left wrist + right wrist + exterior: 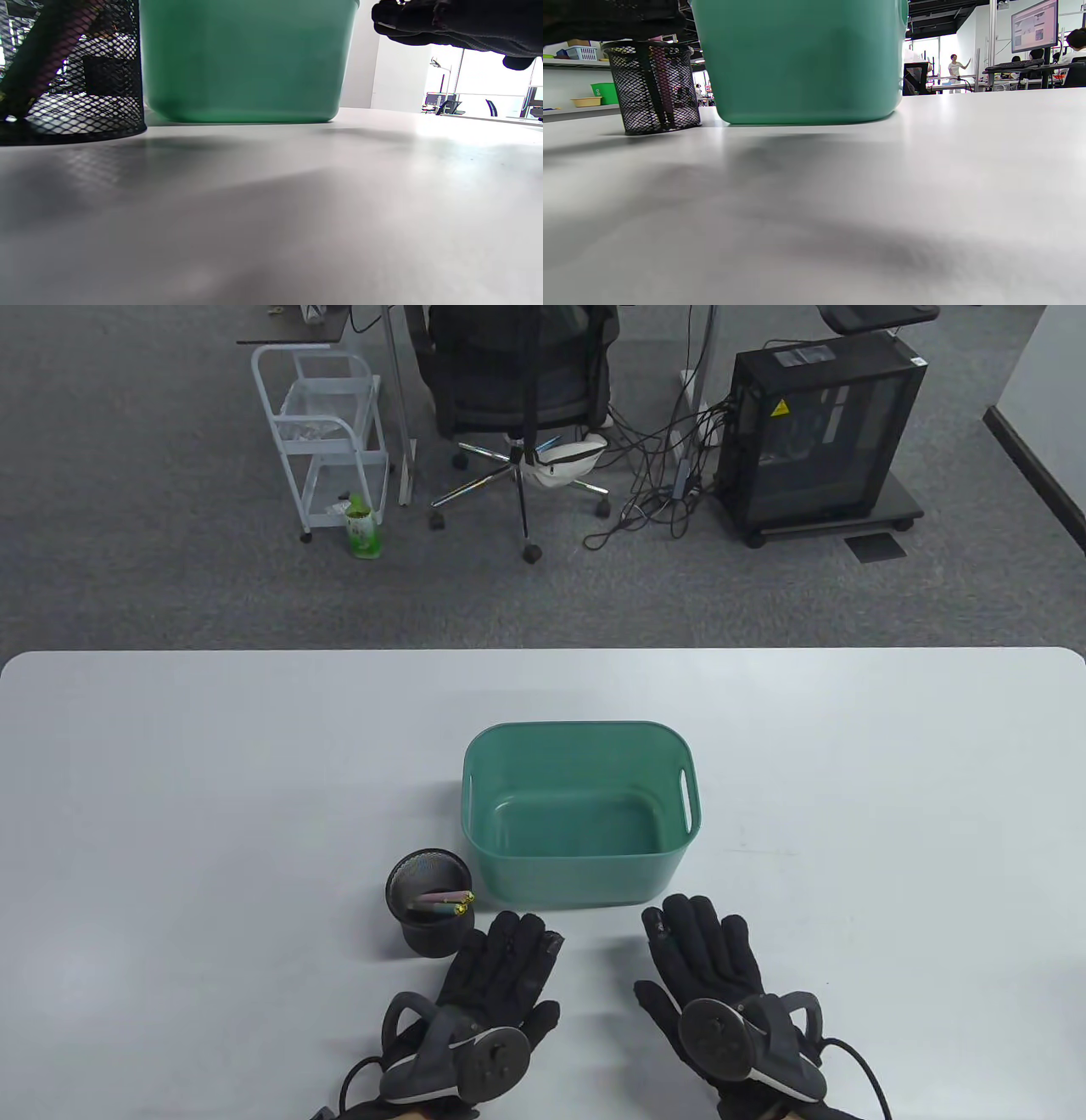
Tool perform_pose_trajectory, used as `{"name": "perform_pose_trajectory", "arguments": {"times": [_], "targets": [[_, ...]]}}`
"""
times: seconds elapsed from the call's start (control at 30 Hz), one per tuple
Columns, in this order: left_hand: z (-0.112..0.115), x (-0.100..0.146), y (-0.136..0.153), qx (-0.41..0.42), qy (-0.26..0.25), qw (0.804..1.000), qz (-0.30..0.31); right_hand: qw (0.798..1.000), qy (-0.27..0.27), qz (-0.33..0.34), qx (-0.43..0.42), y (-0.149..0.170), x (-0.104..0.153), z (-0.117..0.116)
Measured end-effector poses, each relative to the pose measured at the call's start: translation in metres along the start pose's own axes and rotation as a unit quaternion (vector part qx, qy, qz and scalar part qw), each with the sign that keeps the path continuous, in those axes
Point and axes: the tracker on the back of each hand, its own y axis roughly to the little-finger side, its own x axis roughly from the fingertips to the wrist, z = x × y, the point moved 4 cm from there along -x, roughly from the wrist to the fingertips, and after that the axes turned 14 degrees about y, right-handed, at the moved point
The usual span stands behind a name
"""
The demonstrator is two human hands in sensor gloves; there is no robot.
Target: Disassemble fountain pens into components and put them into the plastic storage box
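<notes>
Near edge of table (170, 814): both hands flat, holding nothing.
Left hand (496, 976) lay beside pen cup (428, 912); right hand (708, 963) before green box (581, 814).

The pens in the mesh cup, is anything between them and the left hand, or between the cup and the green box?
Nothing visible. The pens stick out of the open-topped mesh cup just ahead of the left hand. The green box stands right beside the cup, its top open and nothing visible inside.

Stood on the pale bench (297, 203): black mesh pen cup (72, 84) at far left, green storage box (246, 63) just beside it. Hung in at top right: gloved fingers (458, 25), touching nothing.
</notes>
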Motion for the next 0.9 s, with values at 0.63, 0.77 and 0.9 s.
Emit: {"name": "perform_pose_trajectory", "arguments": {"times": [0.63, 0.77, 0.9], "targets": [[-0.002, 0.002, -0.009, -0.007, -0.008, 1.0, 0.011, 1.0, 0.0, -0.004, 0.0, 0.002, 0.001, 0.0], [-0.005, 0.004, -0.012, -0.016, -0.016, 1.0, 0.008, 1.0, 0.0, -0.004, -0.002, 0.002, 0.001, 0.0], [-0.006, 0.005, -0.012, -0.02, -0.018, 1.0, 0.005, 1.0, -0.002, -0.003, -0.004, 0.002, 0.001, 0.0]]}}
